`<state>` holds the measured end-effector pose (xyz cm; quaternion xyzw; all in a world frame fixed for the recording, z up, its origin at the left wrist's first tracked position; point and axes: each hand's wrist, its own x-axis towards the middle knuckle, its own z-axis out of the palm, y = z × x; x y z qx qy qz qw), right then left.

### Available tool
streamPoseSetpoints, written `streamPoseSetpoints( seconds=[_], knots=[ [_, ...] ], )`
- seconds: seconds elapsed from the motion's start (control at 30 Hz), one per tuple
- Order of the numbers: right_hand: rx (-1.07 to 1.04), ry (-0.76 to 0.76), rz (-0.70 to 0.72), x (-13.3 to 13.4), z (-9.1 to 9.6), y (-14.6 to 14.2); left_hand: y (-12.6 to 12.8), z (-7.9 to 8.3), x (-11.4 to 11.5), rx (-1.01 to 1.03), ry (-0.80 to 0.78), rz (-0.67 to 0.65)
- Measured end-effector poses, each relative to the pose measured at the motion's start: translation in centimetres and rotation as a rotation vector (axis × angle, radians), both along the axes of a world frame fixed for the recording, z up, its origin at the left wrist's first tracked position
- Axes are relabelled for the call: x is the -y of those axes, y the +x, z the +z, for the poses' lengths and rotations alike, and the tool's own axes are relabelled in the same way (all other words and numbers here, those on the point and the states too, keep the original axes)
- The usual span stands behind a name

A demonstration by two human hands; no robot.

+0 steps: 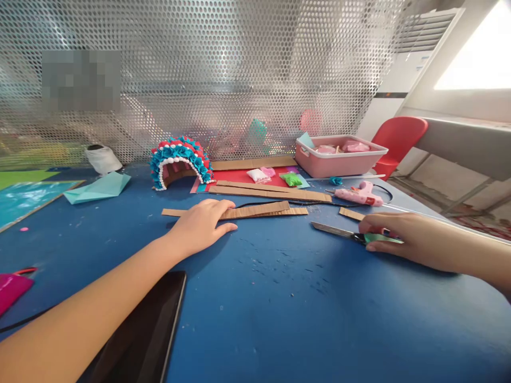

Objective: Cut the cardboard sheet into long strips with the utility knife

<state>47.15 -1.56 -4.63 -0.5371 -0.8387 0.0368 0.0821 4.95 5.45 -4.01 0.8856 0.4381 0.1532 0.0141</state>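
Observation:
My left hand [202, 226] lies over two narrow cardboard strips [259, 211], one on top of the other at a slight angle. The upper strip comes out between its thumb and fingers, and the fingertips are partly hidden. To the right, my right hand [403, 239] is closed on a utility knife [333, 229] with a green handle. The long blade is out and points left, low over the blue table. Just behind that hand lies a short cardboard piece [350, 214], partly covered by the fingers.
Longer cardboard strips [271, 192] lie behind, near a red sheet [231, 176] with small packets. A pink glue gun [361, 194] rests at right before a pink bin [335, 162]. A flower-covered arch [179, 162] stands at back left. A black tablet [159, 324] lies under my left forearm.

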Motion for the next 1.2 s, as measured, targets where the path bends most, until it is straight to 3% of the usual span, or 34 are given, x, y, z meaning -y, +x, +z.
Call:
streamPoseSetpoints(
  seconds=[0.13,0.23,0.37,0.5,0.63,0.77,1.07,1.2],
  knots=[
    [0.047,-0.063,-0.063,-0.3,0.3,2.1,-0.1,-0.2,-0.3,-0.021,0.011,0.020],
    [0.126,-0.072,-0.127,-1.0,1.5,1.9,-0.4,-0.2,-0.7,-0.038,0.033,0.019],
    [0.103,0.037,-0.118,-2.9,3.6,-2.2,-0.7,-0.5,-1.1,-0.062,0.062,0.002],
    [0.105,0.088,-0.076,-6.4,4.8,-7.5,-1.0,-0.9,-1.2,-0.071,0.083,-0.018],
    [0.180,0.088,0.047,-10.2,4.2,-11.1,-1.3,-1.0,-1.1,-0.068,0.112,-0.004],
    [0.199,0.047,0.073,-12.0,3.0,-13.3,-1.5,-1.0,-0.8,-0.089,0.111,0.015],
    [0.166,0.101,0.045,-12.6,0.9,-14.4,-1.5,-1.3,-0.5,-0.129,0.162,0.069],
    [0.095,0.186,0.029,-11.9,1.1,-13.9,-1.6,-1.6,-0.7,-0.114,0.212,0.060]
  ],
)
